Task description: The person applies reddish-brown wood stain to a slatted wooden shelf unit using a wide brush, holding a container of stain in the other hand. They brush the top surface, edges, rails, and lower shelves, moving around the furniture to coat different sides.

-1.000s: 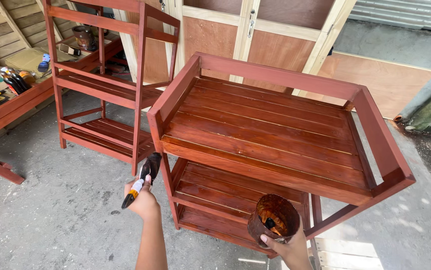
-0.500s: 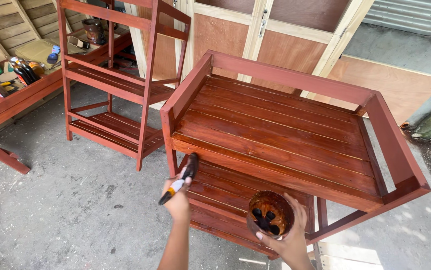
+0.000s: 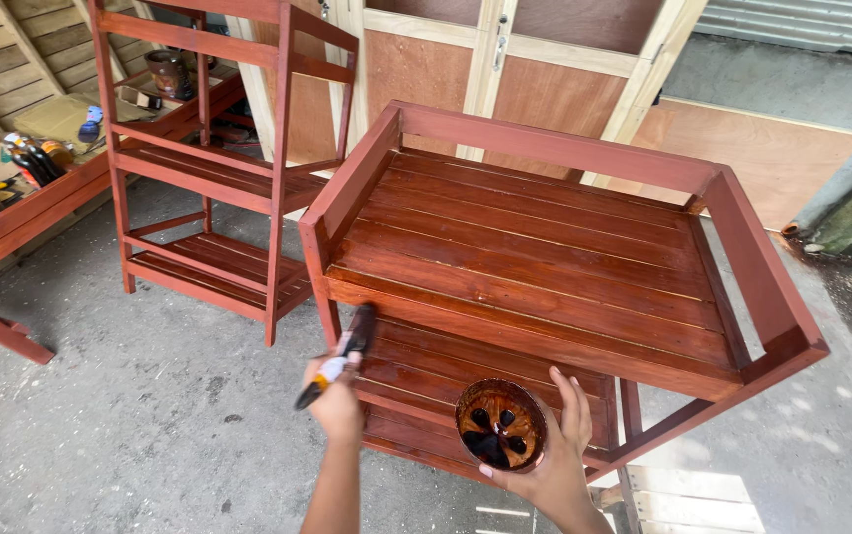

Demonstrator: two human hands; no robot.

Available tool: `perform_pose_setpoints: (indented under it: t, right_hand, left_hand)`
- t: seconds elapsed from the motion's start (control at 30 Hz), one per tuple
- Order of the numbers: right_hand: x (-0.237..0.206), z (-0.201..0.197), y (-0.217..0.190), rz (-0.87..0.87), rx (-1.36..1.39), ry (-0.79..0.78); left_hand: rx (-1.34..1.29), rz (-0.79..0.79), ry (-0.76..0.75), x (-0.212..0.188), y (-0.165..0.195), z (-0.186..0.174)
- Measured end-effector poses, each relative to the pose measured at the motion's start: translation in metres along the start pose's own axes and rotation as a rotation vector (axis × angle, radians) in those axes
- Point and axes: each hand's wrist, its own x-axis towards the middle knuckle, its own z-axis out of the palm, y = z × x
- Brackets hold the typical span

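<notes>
My left hand (image 3: 334, 400) grips a paintbrush (image 3: 339, 354) with a dark head and a yellow-and-black handle; the bristles point up beside the front left leg of a red-brown stained wooden shelf unit (image 3: 545, 247). My right hand (image 3: 545, 465) holds a small round cup (image 3: 500, 423) with dark brown stain in it, in front of the unit's lower slatted shelf. The top shelf is glossy, with raised side rails.
A second, taller stained rack (image 3: 218, 158) stands at the left rear with a brown pot (image 3: 166, 69) behind it. A workbench (image 3: 11, 213) with bottles and tools runs along the left. Plywood panels (image 3: 752, 158) lean at the back. The floor is bare concrete.
My view has moved closer to the shelf unit. My left hand with the brush has shifted right toward the unit's front left leg; the cup stays in my right hand.
</notes>
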Motion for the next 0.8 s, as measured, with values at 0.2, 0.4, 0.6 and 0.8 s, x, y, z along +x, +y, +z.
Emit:
perform_pose_setpoints:
  t: [0.2,0.4,0.6,0.8]
  right_hand:
    - [-0.012,-0.01,0.008,0.037,0.039,0.023]
    - [-0.024,-0.018,0.019,0.071,0.066,0.029]
    - [-0.031,-0.023,0.031,0.046,0.063,0.054]
    - [-0.049,-0.052,0.054,0.111,0.057,0.063]
  left_hand:
    - [0.014,0.102,0.133,0.044,0.015,0.01]
    - [0.068,0.148,-0.066,-0.038,0.002,0.063]
    - [0.125,0.099,-0.162,-0.048,0.014,0.038]
    - [0.003,0.188,0.149,0.013,0.023,0.02]
